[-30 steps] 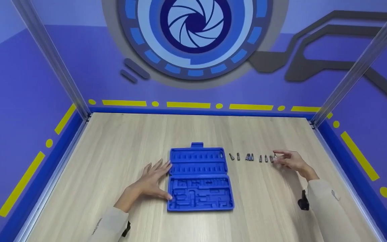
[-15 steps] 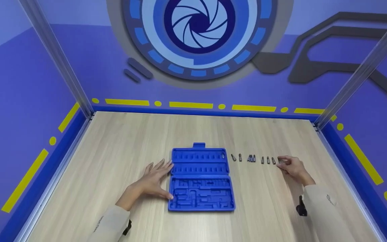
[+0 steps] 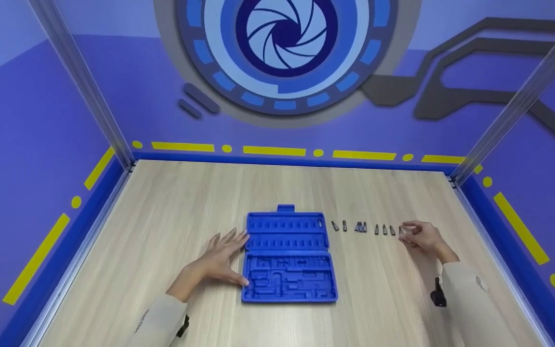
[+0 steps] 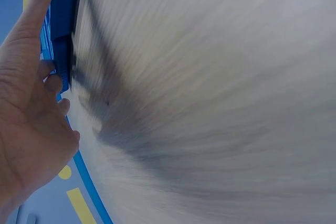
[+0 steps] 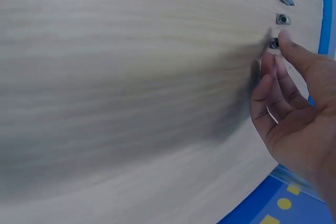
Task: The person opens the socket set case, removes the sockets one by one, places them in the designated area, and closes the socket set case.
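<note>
My left hand (image 3: 218,262) rests along the left side of an open blue plastic case (image 3: 284,251), its fingers spread and the thumb at the lower edge. In the left wrist view, that hand (image 4: 37,103) has its thumb against the case (image 4: 64,11). At the right end of a row of small metal screwdriver bits (image 3: 376,229), my right hand (image 3: 424,237) has thumb and fingers around the last bit (image 3: 401,231). The right wrist view places this bit (image 5: 274,43) between the thumb tip and fingertips of the hand (image 5: 304,103); the fingers partly cover it.
One bit (image 3: 320,223) sits in the upper right slot of the case. Other bits (image 3: 361,227) lie spaced out on the wooden table (image 3: 200,193). Blue walls (image 3: 277,135) and metal corner posts (image 3: 513,101) enclose the table at the back and sides.
My right hand has lowered a raised bit to the table at the row's right end, then shifted slightly right. My left hand stays at the case. The head view has shifted slightly.
</note>
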